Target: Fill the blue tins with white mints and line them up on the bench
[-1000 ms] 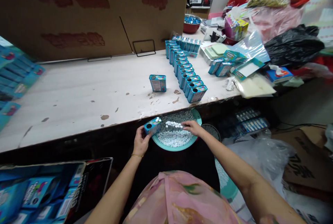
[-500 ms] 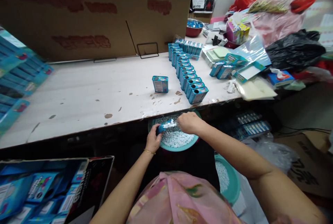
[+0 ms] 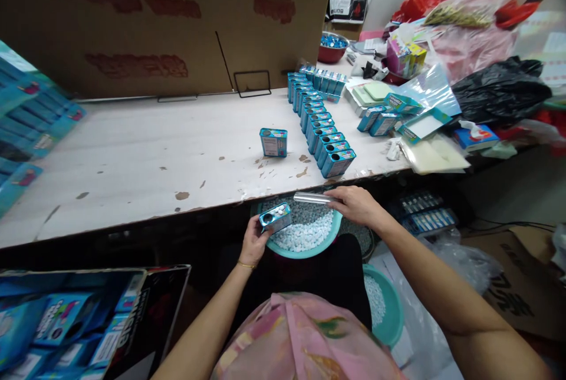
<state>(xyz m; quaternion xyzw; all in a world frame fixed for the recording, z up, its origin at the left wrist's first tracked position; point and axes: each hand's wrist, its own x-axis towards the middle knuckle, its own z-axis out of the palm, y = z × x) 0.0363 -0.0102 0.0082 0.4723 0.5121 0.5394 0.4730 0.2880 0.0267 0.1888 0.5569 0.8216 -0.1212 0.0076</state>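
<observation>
My left hand [image 3: 254, 243] grips a small blue tin [image 3: 276, 218] whose top shows white candies and a dark round spot. Below and beside it is a turquoise basin [image 3: 335, 233] full of white candies [image 3: 305, 234]. In my right hand [image 3: 354, 203] is a shiny metal scoop [image 3: 312, 198], held level over the far side of the basin, apart from the tin. Its fingers are wrapped round the scoop's end. One blue tin [image 3: 273, 143] stands alone on the table, left of a long row of similar tins [image 3: 322, 132].
A large cardboard box [image 3: 168, 32] stands along the back of the white table [image 3: 132, 156]. At lower left, an open carton [image 3: 145, 286] holds blue tins. A second turquoise basin [image 3: 393, 309] sits low at right. Plastic bags [image 3: 499, 91] and packaging crowd the table's right end.
My right hand has moved right and turned, bringing the metal scoop into clear view away from the tin. The tin has tilted more upright, and the heap of candies at its opening has sunk in.
</observation>
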